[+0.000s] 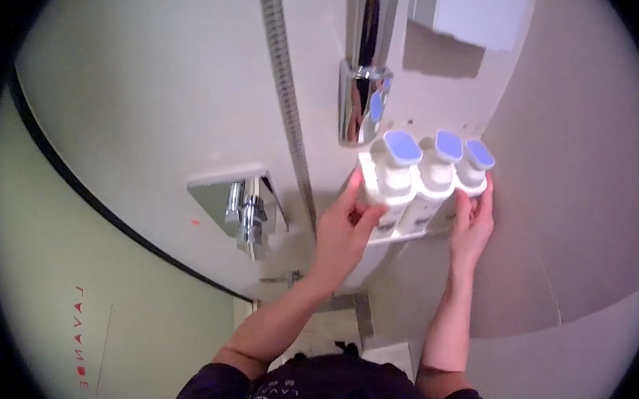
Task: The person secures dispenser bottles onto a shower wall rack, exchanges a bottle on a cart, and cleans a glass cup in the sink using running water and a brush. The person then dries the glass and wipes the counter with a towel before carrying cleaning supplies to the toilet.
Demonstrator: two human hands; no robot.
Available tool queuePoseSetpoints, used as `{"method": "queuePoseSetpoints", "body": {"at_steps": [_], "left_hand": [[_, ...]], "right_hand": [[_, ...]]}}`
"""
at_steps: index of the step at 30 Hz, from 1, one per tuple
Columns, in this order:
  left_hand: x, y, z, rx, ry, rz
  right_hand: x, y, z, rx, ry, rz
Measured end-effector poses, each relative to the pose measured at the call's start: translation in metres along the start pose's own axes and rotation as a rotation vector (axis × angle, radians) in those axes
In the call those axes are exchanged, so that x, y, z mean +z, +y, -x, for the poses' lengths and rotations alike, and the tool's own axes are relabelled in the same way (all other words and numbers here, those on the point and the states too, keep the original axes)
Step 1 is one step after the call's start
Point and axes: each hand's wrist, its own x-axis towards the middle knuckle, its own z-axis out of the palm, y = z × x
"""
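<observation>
Head view: we find three pump bottles (436,180) standing in a white holder (366,173) at the wall (312,75), left hand (344,223) clamped on the holder's left edge, right hand (473,225) on its right.

It is a shower room: a chrome wall tap (251,221), a ribbed silver hose (286,93) and 3 white pump bottles (438,177) show this.

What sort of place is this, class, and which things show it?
Probably a shower area: the chrome mixer tap, the ribbed metal hose and the white pump bottles suggest it.
</observation>
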Motion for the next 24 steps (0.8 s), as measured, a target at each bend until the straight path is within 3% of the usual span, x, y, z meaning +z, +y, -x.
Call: {"method": "queuePoseSetpoints", "body": {"at_steps": [1,2,5,8,9,11,14,17,20,21,24], "left_hand": [[0.001,0.000,0.001,0.029,0.006,-0.009],[0.002,0.003,0.002,0.006,-0.014,0.128],[0.000,0.003,0.001,-0.066,-0.034,0.099],[0.000,-0.004,-0.003,-0.047,0.000,0.185],[0.000,-0.004,-0.002,-0.067,0.004,0.204],[0.003,-0.017,0.000,-0.063,0.018,0.227],[0.005,-0.021,0.005,-0.031,0.034,0.209],[0.002,-0.006,0.011,0.011,0.101,0.186],[-0.004,-0.001,0.033,0.052,0.104,0.268],[-0.002,-0.008,0.046,0.138,-0.102,0.311],[-0.015,0.014,0.080,-0.287,-0.632,0.537]], "right_hand": [[0.000,0.003,-0.003,-0.013,-0.026,-0.136],[-0.003,0.002,-0.002,0.022,-0.067,-0.070],[-0.018,-0.024,-0.001,0.049,-0.177,0.175],[-0.035,-0.048,0.017,0.106,-0.150,-0.081],[-0.047,-0.063,0.023,0.337,-0.206,-0.245],[-0.062,-0.058,0.044,0.569,-0.291,-0.721],[-0.068,-0.045,0.075,0.753,-0.487,-0.849],[-0.065,-0.074,0.072,0.623,-0.615,-0.831],[-0.056,-0.099,0.065,0.385,-0.586,-0.637],[-0.051,-0.097,0.066,0.371,-0.578,-0.657],[-0.034,-0.108,0.087,0.356,-0.612,-0.489]]}}
